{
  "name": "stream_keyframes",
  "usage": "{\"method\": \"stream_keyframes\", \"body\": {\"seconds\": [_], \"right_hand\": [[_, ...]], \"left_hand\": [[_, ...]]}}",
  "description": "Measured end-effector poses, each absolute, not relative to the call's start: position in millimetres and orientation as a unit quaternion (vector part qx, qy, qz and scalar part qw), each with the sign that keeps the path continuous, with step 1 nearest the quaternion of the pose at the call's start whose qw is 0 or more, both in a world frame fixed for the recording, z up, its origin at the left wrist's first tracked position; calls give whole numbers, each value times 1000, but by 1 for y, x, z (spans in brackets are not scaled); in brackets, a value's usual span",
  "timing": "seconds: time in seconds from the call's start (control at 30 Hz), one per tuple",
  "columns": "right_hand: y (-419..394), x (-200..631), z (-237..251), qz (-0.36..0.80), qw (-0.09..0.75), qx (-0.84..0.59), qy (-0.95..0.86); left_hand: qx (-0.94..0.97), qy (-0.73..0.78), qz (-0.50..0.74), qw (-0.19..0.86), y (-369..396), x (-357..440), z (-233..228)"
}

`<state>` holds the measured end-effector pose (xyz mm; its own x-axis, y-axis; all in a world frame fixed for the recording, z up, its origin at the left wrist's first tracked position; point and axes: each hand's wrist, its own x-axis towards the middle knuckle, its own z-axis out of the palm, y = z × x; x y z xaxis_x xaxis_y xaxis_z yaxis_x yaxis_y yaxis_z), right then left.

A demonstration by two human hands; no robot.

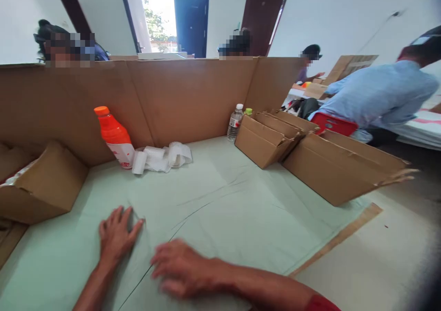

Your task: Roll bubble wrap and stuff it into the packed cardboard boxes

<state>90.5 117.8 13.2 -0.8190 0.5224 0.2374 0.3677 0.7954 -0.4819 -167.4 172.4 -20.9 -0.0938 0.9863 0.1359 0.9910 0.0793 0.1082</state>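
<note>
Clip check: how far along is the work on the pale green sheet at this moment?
Done: the pale green paper sheet lies spread across the surface, with creases showing. In hand: the left hand presses flat on it and the blurred right hand is on or just above it; neither grips anything. Left: the white paper rolls and open brown cardboard boxes sit untouched.

Bright doorway point(159, 17) glare, soft daylight, blurred right hand point(181, 267).

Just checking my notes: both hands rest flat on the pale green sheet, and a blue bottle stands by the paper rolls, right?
Not quite: in the head view the bottle by the paper rolls is orange, not blue. The left hand and right hand do rest on the green sheet.
</note>
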Motion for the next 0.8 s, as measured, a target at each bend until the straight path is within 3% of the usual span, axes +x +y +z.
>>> {"method": "stream_keyframes", "body": {"seconds": [0.07, 0.17, 0.37, 0.57, 0.67, 0.8], "right_hand": [[149, 137, 31, 195, 233, -331, -893], [208, 226, 74, 79, 295, -495, -813], [310, 384, 135, -214, 304, -643, -669], [354, 441, 142, -138, 262, -738, -607], [345, 431, 148, -116, 223, -722, -644], [294, 400, 149, -118, 202, -675, -700]], "left_hand": [[-718, -689, -98, -7, 165, -124, -17], [-797, -587, -112, -87, 151, -61, -10], [-912, -315, -152, -215, 108, 39, -9], [-948, -175, -179, -197, 72, 99, -56], [-895, -209, -234, -317, 65, 94, -60], [-736, -374, -336, -454, 67, 37, -36]]}}
